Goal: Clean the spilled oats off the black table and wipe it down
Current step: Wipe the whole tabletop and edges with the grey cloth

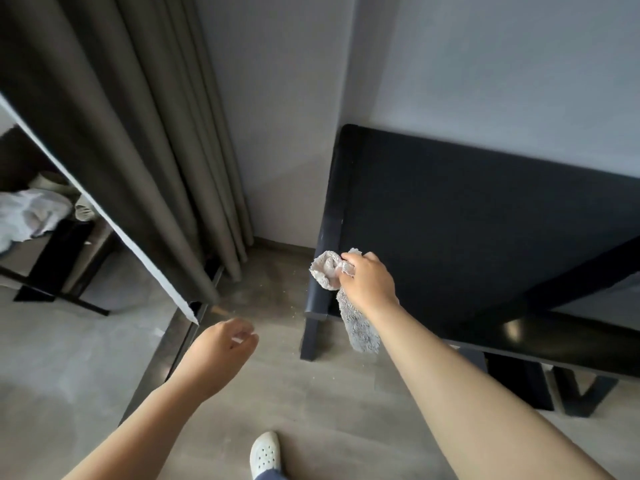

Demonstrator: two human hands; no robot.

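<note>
Currently, my right hand point(369, 282) grips the grey cloth point(325, 270) at the near left corner of the black table point(485, 220). The fingers are curled tightly round the cloth. Their tips are hidden inside the bunched fabric. The thumb presses on the bunch from the far side.

One part of the cloth is bunched ahead of the knuckles and lies against the table's left edge. The rest hangs below the wrist, in front of the table edge and beside the table leg point(311, 337).

My left hand point(221, 344) hangs in the air over the floor point(311, 393), well apart from the table and level with its near corner. Its fingers are loosely curled, about half closed, and the thumb lies near the forefinger. A small pale patch shows at the fingertips. I cannot tell whether it is something pinched or a mark on the floor behind.

The tabletop reads uniformly dark, with no specks that I can make out at this sharpness. Pale specks point(298, 308) lie scattered on the floor just left of the table leg. They are too small to identify with certainty.

A grey curtain point(156, 133) hangs at left, reaching the floor. My white shoe point(265, 453) is at the bottom edge.
</note>
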